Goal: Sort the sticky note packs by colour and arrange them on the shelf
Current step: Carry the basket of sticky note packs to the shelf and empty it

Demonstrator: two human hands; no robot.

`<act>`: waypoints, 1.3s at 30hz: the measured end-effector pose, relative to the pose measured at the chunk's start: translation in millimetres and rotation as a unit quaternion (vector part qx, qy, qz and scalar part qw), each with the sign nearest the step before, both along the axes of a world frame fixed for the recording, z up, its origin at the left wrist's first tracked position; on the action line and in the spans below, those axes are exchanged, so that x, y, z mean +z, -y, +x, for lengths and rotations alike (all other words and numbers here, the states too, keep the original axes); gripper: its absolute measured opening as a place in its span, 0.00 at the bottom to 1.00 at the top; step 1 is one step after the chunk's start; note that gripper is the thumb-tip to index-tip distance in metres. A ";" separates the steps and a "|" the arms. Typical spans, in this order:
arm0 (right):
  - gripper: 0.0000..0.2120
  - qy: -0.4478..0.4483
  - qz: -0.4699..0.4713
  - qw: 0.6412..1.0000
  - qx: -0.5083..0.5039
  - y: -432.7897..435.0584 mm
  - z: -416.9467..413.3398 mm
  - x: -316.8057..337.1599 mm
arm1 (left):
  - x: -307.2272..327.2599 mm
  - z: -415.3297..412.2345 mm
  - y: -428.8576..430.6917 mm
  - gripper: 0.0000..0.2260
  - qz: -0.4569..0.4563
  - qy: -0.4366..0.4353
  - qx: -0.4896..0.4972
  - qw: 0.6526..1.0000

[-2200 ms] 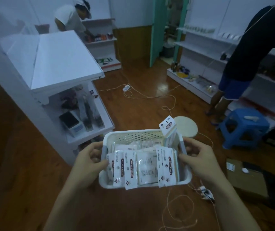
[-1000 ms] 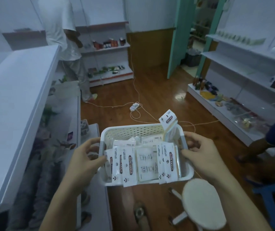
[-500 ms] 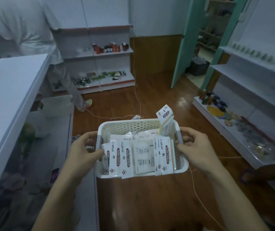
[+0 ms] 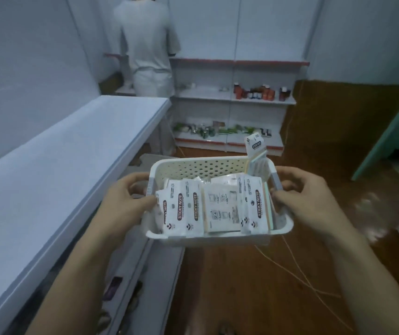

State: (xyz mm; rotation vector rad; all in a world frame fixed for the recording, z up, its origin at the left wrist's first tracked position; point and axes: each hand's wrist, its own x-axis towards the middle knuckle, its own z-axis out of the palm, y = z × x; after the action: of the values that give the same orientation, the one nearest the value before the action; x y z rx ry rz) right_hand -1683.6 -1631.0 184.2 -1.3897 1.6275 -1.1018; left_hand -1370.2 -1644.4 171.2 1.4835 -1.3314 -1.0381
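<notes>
Holding basket (image 4: pixel 217 239); person (image 4: pixel 147 44) ahead past counter (image 4: pixel 73 153), beside shelf (image 4: pixel 205 95).

Far person (image 4: pixel 146 44) headless at top edge; shelf goods (image 4: pixel 257 93) mere blurs.

Dim, bluish, even light with faint shadows. A pale glare smears the wooden floor (image 4: pixel 372 209) at right. Wide-angle distortion bends the white counter top (image 4: pixel 48 177); the far person (image 4: pixel 147 44) looks soft and blurred.

Sticky note packs (image 4: pixel 214 206) lie in the basket (image 4: pixel 201 168) between left hand (image 4: pixel 123 201) and right hand (image 4: pixel 308 198), shelf (image 4: pixel 68 151) to its left.
</notes>
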 end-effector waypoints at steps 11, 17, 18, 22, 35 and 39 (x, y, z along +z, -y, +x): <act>0.19 0.002 -0.026 0.953 0.302 236.2 137.2 63.9 | 58.7 99.6 61.7 0.18 -0.044 -0.005 0.276 0.960; 0.22 -0.010 -0.023 0.915 0.402 290.7 252.1 50.0 | 56.1 166.7 48.7 0.18 -0.048 -0.024 0.391 0.919; 0.22 -0.009 -0.022 0.909 0.416 295.0 269.6 48.2 | 54.5 178.6 46.0 0.18 -0.045 -0.030 0.401 0.914; 0.22 -0.006 -0.012 0.882 0.471 313.6 333.9 44.1 | 46.4 220.2 37.9 0.19 -0.044 -0.049 0.452 0.890; 0.21 -0.019 -0.061 0.812 0.580 345.6 500.4 32.8 | 28.7 297.1 31.8 0.21 -0.095 -0.048 0.584 0.805; 0.19 0.009 -0.085 0.793 0.603 349.0 526.0 29.4 | 15.9 299.5 28.6 0.20 -0.134 -0.019 0.567 0.813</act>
State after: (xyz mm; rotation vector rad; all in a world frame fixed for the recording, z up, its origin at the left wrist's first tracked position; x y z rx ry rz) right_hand -1157.7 -1980.0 213.6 -2.0152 0.3290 -0.4371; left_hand -1070.7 -1673.0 187.1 1.6193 -0.3256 -0.0737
